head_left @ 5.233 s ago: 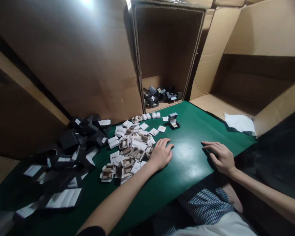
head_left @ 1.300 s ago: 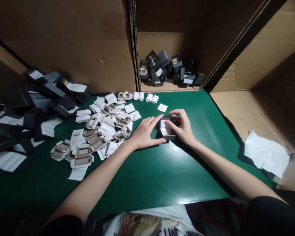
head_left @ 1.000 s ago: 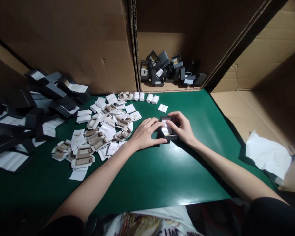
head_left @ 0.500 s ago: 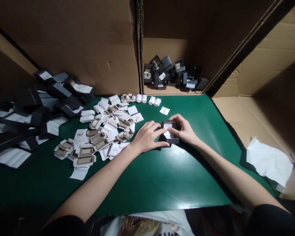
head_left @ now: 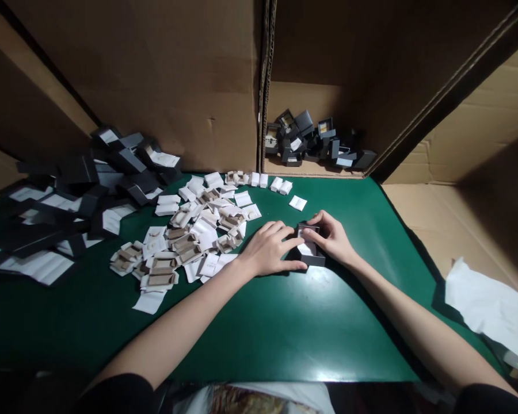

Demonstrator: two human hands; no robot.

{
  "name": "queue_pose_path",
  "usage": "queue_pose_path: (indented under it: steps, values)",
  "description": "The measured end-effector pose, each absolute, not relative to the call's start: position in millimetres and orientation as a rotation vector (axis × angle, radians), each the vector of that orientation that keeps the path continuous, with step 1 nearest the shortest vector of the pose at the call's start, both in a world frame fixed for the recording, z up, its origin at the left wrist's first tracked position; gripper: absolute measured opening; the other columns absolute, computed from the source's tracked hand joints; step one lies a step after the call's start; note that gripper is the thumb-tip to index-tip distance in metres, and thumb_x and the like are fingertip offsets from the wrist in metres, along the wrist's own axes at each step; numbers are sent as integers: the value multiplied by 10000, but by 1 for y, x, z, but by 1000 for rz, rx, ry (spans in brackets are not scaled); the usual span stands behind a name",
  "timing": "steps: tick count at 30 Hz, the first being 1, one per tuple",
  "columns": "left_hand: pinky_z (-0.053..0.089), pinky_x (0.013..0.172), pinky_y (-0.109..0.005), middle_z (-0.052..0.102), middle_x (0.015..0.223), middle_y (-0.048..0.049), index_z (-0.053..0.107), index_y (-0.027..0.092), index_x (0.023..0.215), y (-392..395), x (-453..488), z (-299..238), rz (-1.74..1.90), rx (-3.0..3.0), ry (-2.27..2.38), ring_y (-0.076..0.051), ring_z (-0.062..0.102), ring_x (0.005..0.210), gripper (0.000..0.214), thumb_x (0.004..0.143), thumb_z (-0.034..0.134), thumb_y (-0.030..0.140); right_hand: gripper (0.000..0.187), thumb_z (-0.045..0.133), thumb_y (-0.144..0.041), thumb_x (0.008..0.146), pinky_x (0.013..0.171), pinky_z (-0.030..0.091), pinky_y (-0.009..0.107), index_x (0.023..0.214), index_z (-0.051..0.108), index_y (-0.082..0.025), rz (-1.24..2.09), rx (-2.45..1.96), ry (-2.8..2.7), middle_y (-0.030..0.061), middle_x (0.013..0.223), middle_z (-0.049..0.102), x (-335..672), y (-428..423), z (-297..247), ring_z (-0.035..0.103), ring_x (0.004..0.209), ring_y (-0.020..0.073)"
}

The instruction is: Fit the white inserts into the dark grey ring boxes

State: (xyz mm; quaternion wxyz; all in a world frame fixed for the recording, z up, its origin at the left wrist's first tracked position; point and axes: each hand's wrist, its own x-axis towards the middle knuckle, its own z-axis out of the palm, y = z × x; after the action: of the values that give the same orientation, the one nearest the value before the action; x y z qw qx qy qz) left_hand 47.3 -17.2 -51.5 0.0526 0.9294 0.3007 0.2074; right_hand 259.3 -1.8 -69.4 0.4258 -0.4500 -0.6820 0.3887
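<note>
A small dark jewellery box (head_left: 314,260) stands with its lid up on the green table, a white lining showing inside. My left hand (head_left: 271,248) holds its left side, thumb at the lower front corner and index finger reaching to the inside. My right hand (head_left: 333,237) pinches the raised lid, fingers behind it and thumb across its inner face. Part of the lid is hidden by that thumb. Beside my left hand lies a spread of white card inserts (head_left: 185,246), some folded with brown undersides showing. One flat white card (head_left: 297,203) lies beyond the box.
Open black boxes with white linings (head_left: 86,195) are heaped at the left. More small dark boxes (head_left: 304,138) sit in a cardboard carton (head_left: 311,95) at the back. A crumpled white sheet (head_left: 487,299) lies in another carton (head_left: 423,230) at right.
The whole view has shifted, so everything appears further right and slightly lower. My right thumb has moved up from the box's lining to the lid's inner face. My left hand keeps its hold.
</note>
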Motion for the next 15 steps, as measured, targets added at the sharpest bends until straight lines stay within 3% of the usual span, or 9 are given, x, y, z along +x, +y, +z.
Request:
queue_pose_path:
  steps: [4, 7, 10, 13, 15]
  values:
    - [442, 878, -386, 594, 1152, -120, 626, 172, 1157, -16, 48, -51, 636, 2762, 936, -262, 505, 1066, 556, 860, 469, 616, 234, 638, -418, 814, 735, 466, 304, 916, 613, -209, 1038, -972, -1716, 31, 896, 632, 266, 7, -65, 591, 819, 169]
    - [442, 896, -400, 582, 1164, -127, 614, 185, 1186, -15, 50, -51, 629, 2745, 960, -267, 503, 1084, 543, 858, 487, 599, 306, 506, -457, 895, 691, 469, 298, 788, 631, -199, 878, -1018, -1577, 23, 768, 614, 266, 23, -66, 573, 711, 149]
    - [429, 934, -414, 555, 1197, -132, 594, 195, 1215, -15, 51, -51, 631, 2754, 895, -271, 496, 1110, 544, 842, 524, 585, 308, 503, -467, 891, 665, 482, 303, 796, 625, -201, 703, -1122, -1535, 24, 754, 623, 262, 47, -69, 579, 691, 154]
    - [417, 960, -417, 533, 1222, -136, 586, 191, 1225, -16, 51, -51, 653, 2747, 833, -274, 487, 1132, 548, 824, 565, 564, 287, 529, -444, 875, 747, 509, 356, 1012, 621, -209, 478, -1178, -1725, 74, 991, 664, 255, 74, -72, 613, 905, 216]
    - [415, 967, -421, 529, 1228, -134, 589, 193, 1218, -16, 51, -51, 664, 2737, 821, -277, 485, 1138, 542, 816, 581, 557, 382, 543, -404, 869, 868, 486, 421, 1198, 555, -211, 317, -1145, -1964, 110, 1220, 600, 248, 88, -73, 550, 1113, 264]
